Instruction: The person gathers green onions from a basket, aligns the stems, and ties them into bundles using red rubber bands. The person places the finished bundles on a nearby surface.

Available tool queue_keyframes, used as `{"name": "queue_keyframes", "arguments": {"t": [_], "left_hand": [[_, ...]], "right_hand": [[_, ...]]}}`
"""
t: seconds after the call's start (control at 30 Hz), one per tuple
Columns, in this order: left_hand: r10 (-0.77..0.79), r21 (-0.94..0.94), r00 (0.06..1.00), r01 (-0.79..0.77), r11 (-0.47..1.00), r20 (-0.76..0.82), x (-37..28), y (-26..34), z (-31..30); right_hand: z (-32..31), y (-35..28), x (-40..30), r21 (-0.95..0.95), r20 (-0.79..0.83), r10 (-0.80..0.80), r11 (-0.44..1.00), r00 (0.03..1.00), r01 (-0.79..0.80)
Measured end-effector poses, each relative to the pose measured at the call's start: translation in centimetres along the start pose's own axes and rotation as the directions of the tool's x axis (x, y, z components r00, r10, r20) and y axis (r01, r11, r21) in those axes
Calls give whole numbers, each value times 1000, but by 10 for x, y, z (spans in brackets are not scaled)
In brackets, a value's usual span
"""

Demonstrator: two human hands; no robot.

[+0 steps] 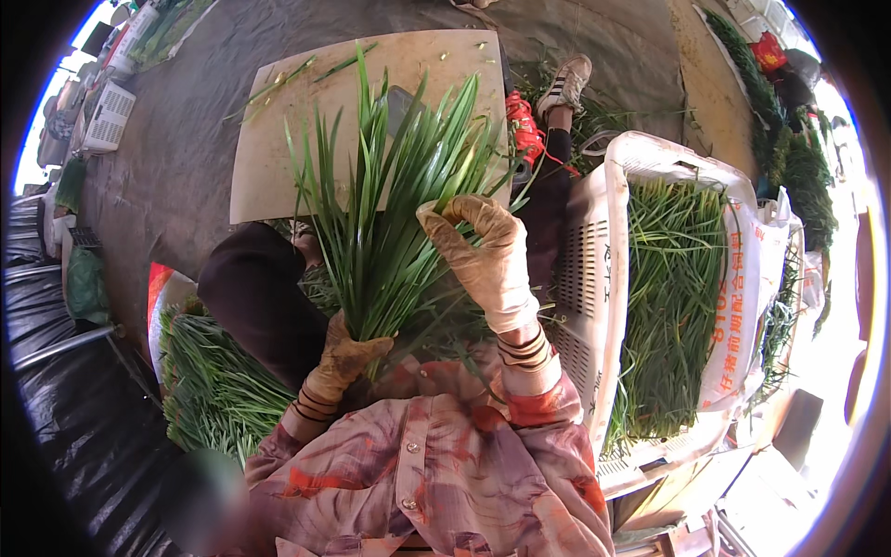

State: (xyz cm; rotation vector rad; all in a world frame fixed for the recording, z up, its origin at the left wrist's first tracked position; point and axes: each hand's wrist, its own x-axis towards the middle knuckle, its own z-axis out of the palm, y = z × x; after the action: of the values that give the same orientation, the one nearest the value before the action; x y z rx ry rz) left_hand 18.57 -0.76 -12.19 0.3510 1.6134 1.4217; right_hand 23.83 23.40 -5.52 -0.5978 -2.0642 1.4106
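My left hand [342, 354], in a stained thin glove, is closed around the lower end of a bunch of long flat green leaves, which look like Chinese chives [390, 230]. The leaves fan out upward over a pale board [306, 153]. At the bunch's right side is my right hand [480, 244], gloved too, with thumb and forefinger pinching a yellowish-green leaf [463, 170]. A few loose leaf scraps [344, 61] lie on the board. Behind the leaves, a grey translucent object [404, 111] is partly hidden.
On the right stands a white plastic crate [616, 278] filled with green leaves [672, 299], with a printed white sack [738, 306] along its far side. Red plastic twine [523, 129] lies beside the board. More leaves [216, 383] are heaped at lower left, near black sheeting [76, 411].
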Motion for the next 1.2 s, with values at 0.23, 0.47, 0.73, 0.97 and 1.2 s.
{"name": "queue_keyframes", "arguments": {"t": [0.23,0.47,0.73,0.97,1.2], "left_hand": [[-244,-310,970,231,922,-1,-2,31,15],[-277,-465,960,229,855,-37,-4,25,-1],[135,67,986,-129,989,-98,3,26,9],[370,373,912,-286,883,-177,12,12,29],[324,774,943,-155,614,-69,18,18,41]], "right_hand": [[0,6,-25,891,281,274,281,920,-356],[-59,38,-50,858,339,3,410,941,-310],[-15,44,-75,359,807,263,493,529,-793],[46,27,-80,682,540,207,461,816,-568],[83,27,-69,755,178,461,503,870,-421]]}}
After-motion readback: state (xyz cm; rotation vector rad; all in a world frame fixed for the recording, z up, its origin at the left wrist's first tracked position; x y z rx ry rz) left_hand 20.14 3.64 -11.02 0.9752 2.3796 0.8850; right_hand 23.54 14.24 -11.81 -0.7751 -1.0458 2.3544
